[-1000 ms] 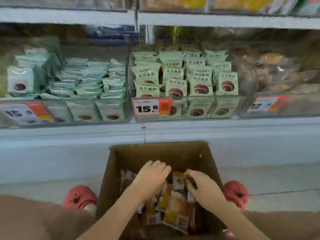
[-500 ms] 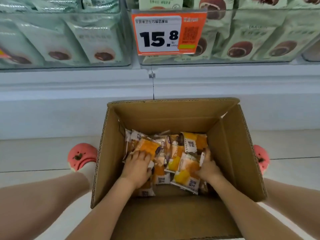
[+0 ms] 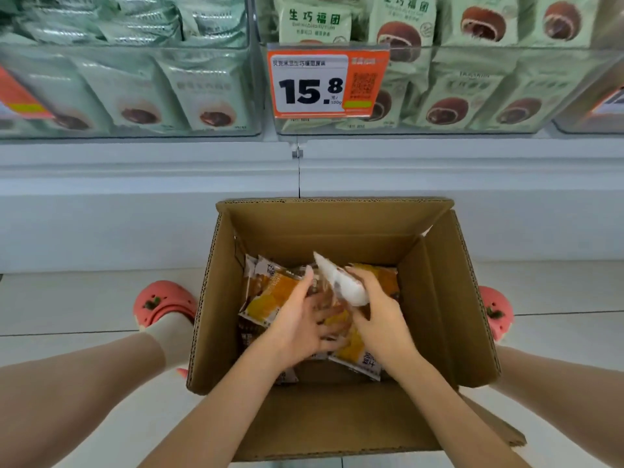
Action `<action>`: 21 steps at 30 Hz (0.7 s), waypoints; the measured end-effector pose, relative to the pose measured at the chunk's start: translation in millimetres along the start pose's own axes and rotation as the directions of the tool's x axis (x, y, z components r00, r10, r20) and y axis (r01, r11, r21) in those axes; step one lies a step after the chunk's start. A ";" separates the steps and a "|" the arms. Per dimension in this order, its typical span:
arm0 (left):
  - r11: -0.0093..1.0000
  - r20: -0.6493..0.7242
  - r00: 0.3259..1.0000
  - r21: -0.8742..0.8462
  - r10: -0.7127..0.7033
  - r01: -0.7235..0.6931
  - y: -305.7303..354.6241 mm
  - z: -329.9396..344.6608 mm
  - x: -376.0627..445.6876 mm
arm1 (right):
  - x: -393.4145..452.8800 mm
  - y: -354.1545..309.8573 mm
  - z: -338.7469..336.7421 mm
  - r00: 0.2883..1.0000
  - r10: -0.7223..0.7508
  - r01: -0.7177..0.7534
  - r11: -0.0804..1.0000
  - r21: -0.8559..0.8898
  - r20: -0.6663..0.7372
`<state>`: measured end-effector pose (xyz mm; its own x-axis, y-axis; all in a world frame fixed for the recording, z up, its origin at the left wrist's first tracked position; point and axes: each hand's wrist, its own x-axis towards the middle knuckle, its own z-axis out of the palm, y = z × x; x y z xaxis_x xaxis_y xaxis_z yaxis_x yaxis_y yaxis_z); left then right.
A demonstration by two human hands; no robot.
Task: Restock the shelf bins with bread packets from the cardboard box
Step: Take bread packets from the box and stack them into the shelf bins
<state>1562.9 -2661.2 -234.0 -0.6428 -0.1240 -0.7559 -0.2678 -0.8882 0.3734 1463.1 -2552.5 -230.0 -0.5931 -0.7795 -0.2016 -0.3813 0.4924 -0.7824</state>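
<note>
Head view: cardboard box (image 3: 439,298) on the floor, orange bread packets (image 3: 270,298) piled inside. Both hands in the box: left hand (image 3: 300,327) grips packets, right hand (image 3: 378,315) clamps a white-backed packet (image 3: 341,282). Far shelf bins (image 3: 135,92) hold green packs (image 3: 449,103).

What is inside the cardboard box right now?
The cardboard box holds orange bread packets. The left hand and right hand gather several together, hiding the packets beneath them. The count cannot be told.
</note>
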 end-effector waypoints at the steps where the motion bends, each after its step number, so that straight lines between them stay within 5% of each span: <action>1: 0.991 0.037 0.999 -0.135 0.015 -0.010 3.3 -1.5 -4.7 | -2.4 -7.8 2.1 0.992 -0.093 0.098 0.994 -0.053 0.088; 3: 0.975 0.025 0.997 -0.210 0.077 -0.070 10.0 -6.3 -15.1 | -8.3 -13.4 5.8 0.955 -0.164 0.207 0.965 -0.160 0.246; 5: 0.980 -0.025 0.992 -0.156 0.125 -0.127 13.4 -10.7 -23.5 | -16.9 -17.8 5.1 0.949 -0.186 0.217 0.971 -0.099 0.254; 8: 0.978 -0.045 0.986 -0.130 0.159 -0.163 15.8 -14.3 -32.2 | -27.7 -25.4 -6.6 0.985 -0.089 0.115 0.976 0.184 -0.147; 10: 0.973 -0.032 0.985 -0.150 0.172 -0.175 16.5 -11.8 -36.7 | -29.0 -21.5 -16.7 0.927 0.081 0.038 0.952 0.304 -0.367; 15: 0.976 -0.003 0.980 -0.090 0.198 -0.198 11.1 5.1 -50.9 | -28.9 -13.6 -29.9 0.944 0.319 -0.217 0.787 0.577 -0.080; 21: 0.972 0.076 0.970 0.025 0.230 -0.232 12.8 7.0 -62.7 | -33.0 -28.3 -44.1 0.925 0.294 -0.118 0.827 0.549 -0.243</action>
<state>1594.7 -2661.7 -178.0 -0.7398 -0.2908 -0.6068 -0.1293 -0.8236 0.5523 1462.3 -2523.7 -175.3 -0.8326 -0.4820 -0.2729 0.1441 0.2872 -0.9470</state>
